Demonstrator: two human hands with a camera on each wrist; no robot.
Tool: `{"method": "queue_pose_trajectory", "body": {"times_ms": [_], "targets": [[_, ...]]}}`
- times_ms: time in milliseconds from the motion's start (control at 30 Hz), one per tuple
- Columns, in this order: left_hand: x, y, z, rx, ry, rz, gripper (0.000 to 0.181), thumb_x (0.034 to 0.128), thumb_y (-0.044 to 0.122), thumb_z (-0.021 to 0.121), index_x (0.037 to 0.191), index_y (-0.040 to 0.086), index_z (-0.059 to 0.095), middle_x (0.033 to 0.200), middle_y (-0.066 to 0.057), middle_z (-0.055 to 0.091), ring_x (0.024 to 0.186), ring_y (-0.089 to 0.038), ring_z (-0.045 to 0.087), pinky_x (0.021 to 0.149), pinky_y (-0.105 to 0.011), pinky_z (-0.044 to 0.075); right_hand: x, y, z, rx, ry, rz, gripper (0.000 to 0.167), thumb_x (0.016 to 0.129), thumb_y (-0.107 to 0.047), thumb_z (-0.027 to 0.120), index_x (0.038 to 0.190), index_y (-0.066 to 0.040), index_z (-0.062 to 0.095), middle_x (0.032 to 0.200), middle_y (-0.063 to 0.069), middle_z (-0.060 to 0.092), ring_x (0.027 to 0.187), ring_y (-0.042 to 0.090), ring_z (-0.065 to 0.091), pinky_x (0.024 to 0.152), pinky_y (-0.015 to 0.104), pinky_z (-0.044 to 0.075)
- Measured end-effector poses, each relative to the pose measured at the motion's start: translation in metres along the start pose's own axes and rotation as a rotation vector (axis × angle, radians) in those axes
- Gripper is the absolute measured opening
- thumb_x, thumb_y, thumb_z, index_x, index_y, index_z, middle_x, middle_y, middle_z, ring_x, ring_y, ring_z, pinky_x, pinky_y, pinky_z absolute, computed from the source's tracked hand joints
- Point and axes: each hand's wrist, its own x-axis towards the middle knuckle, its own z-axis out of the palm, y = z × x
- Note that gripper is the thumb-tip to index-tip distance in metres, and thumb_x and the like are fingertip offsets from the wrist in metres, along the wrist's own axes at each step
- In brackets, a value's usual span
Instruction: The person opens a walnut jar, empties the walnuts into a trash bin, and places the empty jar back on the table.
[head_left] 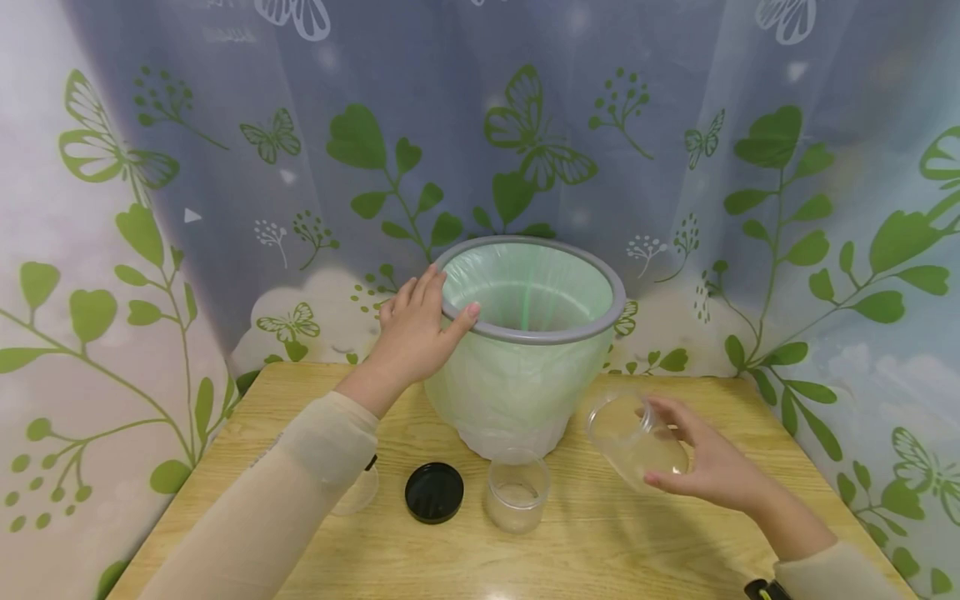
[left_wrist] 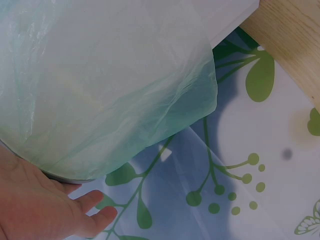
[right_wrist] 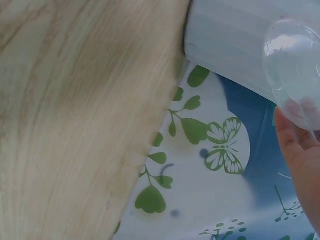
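Observation:
A trash bin with a grey rim stands upright on the table, lined with a pale green plastic bag. My left hand rests on the left side of its rim. The thumb lies at the rim's front, while the fingers extend loosely past the edge. To the right of the bin, my right hand grips a clear plastic cup, which is tilted and held above the table. Part of that cup also appears at the edge of the right wrist view.
On the wooden table, a black round lid lies in front of the bin. Just right of it stands a clear plastic jar. A clear round piece is partly hidden behind my left sleeve. A patterned curtain hangs behind.

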Motion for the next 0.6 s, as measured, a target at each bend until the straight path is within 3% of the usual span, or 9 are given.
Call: {"method": "queue_pose_trajectory", "body": {"times_ms": [200, 433, 600], "targets": [[-0.001, 0.001, 0.0, 0.001, -0.002, -0.002, 0.093, 0.0967, 0.075, 0.022, 0.161, 0.008, 0.014, 0.168, -0.01, 0.007, 0.151, -0.038, 0.008, 0.114, -0.064, 0.009, -0.001, 0.002, 0.004, 0.063, -0.042, 0.022, 0.092, 0.079, -0.023, 0.088, 0.151, -0.007, 0.034, 0.138, 0.022, 0.053, 0.111, 0.04, 0.061, 0.088, 0.06, 0.047], [-0.002, 0.003, -0.002, -0.002, -0.001, -0.003, 0.092, 0.0975, 0.074, 0.023, 0.161, 0.008, 0.015, 0.168, -0.01, 0.008, 0.151, -0.038, 0.008, 0.114, -0.063, 0.009, -0.005, 0.01, 0.011, 0.093, -0.074, 0.038, 0.092, 0.079, -0.024, 0.088, 0.152, -0.014, 0.033, 0.139, 0.016, 0.053, 0.116, 0.034, 0.059, 0.094, 0.04, 0.048], [-0.002, 0.003, -0.002, 0.0, -0.004, -0.003, 0.092, 0.0977, 0.073, 0.024, 0.161, 0.007, 0.015, 0.168, -0.01, 0.007, 0.151, -0.039, 0.007, 0.114, -0.064, 0.009, -0.006, 0.016, 0.017, 0.135, -0.102, 0.036, 0.091, 0.079, -0.025, 0.088, 0.151, -0.015, 0.033, 0.14, 0.018, 0.051, 0.117, 0.04, 0.058, 0.093, 0.038, 0.049]]}}
